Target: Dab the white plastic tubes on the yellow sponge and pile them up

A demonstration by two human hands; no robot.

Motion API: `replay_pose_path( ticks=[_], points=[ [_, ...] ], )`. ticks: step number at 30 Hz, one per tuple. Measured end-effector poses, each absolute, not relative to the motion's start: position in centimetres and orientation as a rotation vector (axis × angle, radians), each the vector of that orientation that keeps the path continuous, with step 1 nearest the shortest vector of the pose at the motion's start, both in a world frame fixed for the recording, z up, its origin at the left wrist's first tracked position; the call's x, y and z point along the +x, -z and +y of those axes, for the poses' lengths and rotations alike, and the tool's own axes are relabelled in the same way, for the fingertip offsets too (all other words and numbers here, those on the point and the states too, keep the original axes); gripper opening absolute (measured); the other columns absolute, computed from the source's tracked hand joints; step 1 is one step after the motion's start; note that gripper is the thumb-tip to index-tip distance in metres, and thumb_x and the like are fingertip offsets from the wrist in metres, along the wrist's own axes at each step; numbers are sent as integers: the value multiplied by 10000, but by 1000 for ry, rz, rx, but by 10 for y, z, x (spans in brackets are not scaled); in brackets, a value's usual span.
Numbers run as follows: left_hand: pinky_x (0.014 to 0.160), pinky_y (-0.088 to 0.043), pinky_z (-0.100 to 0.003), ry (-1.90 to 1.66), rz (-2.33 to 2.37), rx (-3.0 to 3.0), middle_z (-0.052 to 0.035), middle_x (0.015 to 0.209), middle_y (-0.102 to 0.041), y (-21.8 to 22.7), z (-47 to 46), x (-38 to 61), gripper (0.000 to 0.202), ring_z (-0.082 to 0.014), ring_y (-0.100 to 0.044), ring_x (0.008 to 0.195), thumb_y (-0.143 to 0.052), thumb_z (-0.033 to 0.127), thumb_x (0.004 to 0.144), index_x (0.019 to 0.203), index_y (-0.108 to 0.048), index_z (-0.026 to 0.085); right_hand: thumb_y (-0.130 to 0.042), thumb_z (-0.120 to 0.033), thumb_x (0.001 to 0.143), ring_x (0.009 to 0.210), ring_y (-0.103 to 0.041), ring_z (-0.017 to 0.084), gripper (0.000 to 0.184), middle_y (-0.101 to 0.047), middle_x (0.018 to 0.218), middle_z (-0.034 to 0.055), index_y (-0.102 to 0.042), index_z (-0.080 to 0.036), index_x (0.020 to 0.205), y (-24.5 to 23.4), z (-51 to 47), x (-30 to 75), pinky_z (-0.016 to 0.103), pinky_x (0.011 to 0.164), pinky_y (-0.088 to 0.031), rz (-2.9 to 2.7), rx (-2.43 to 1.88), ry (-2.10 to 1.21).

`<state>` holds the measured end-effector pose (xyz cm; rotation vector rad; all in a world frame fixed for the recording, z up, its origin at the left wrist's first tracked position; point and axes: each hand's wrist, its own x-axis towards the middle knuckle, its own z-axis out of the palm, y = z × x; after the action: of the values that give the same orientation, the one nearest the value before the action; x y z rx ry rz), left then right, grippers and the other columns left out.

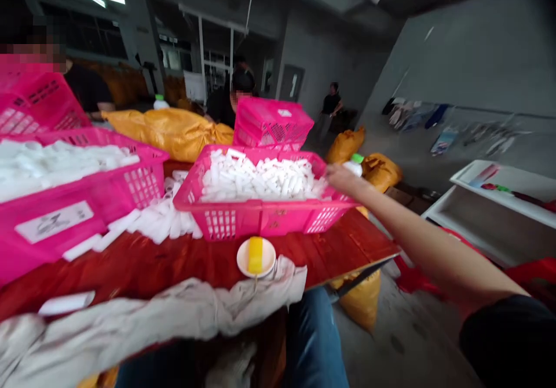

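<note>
My right hand (341, 175) reaches over the right corner of a pink plastic basket (260, 223), close to the white pieces heaped inside it (260, 178). Just behind that hand stands a white bottle with a green cap (355, 166), and the hand partly hides it. I cannot tell whether the fingers grip anything. My left hand is out of view. A grey cloth (169, 307) lies over the table's near edge and my lap.
A red wooden table (347, 246) holds more pink baskets (78, 185), loose white pieces (160, 220) and a small white dish with a yellow sponge (256, 257). Yellow sacks (167, 133) lie beyond. Co-workers (228, 101) stand farther back. A white shelf (490, 208) stands to the right.
</note>
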<state>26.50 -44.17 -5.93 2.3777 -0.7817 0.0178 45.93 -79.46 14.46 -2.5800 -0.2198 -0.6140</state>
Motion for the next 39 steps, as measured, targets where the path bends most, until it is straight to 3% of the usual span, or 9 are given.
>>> replay_pose_path(
  ticks=[3, 7, 12, 16, 22, 31, 39],
  points=[
    [976, -539, -411, -24, -712, 2398, -81, 1260, -656, 63, -433, 251, 243, -226, -632, 1115, -577, 425, 980, 1161, -683, 303, -545, -378, 996, 992, -657, 201, 398, -688, 923, 113, -713, -25, 919, -151, -788, 427, 319, 912, -460, -231, -2628, 580],
    [992, -523, -439, -349, -565, 2493, -88, 1151, -723, 43, -432, 281, 233, -279, -657, 1102, -547, 375, 975, 1086, -732, 286, -532, -502, 1004, 893, -668, 212, 406, -727, 1006, 72, -719, -180, 1164, -120, -741, 370, 338, 795, -529, -425, -2381, 372],
    [762, -517, -374, -389, -603, 2665, -63, 920, -749, 33, -446, 320, 350, -239, -681, 825, -441, 448, 1023, 944, -702, 228, -478, -554, 1008, 971, -678, 226, 477, -723, 1098, 83, -698, -209, 1253, -36, -682, 355, 378, 870, -561, -449, -2098, 15],
    [805, -495, -400, -349, -660, 2674, -95, 975, -746, 52, -447, 318, 278, -260, -679, 860, -461, 375, 1011, 1065, -690, 226, -493, -478, 1021, 1132, -631, 252, 435, -675, 1188, 113, -676, -202, 1304, -3, -674, 365, 430, 1032, -494, -498, -2140, 115],
    [884, -503, -424, -343, -694, 2661, -117, 1078, -740, 66, -442, 313, 299, -276, -684, 969, -483, 332, 992, 1219, -649, 232, -503, -357, 1031, 1189, -596, 266, 365, -624, 1237, 117, -625, -246, 1357, 10, -668, 359, 458, 1068, -476, -559, -2197, 221],
    [898, -500, -460, -341, -727, 2664, -116, 1073, -737, 65, -445, 313, 293, -287, -684, 954, -496, 270, 969, 1217, -647, 229, -518, -245, 1021, 1167, -612, 250, 313, -612, 1219, 124, -621, -213, 1314, 19, -661, 356, 407, 1039, -519, -639, -2281, 335],
    [846, -499, -419, -552, -796, 2668, -97, 994, -735, 68, -445, 313, 260, -254, -673, 874, -537, 230, 943, 1179, -644, 212, -442, -247, 1053, 1191, -628, 250, 364, -593, 1260, 129, -562, -216, 1394, 13, -668, 361, 434, 1054, -542, -804, -2379, 256]
  ],
)
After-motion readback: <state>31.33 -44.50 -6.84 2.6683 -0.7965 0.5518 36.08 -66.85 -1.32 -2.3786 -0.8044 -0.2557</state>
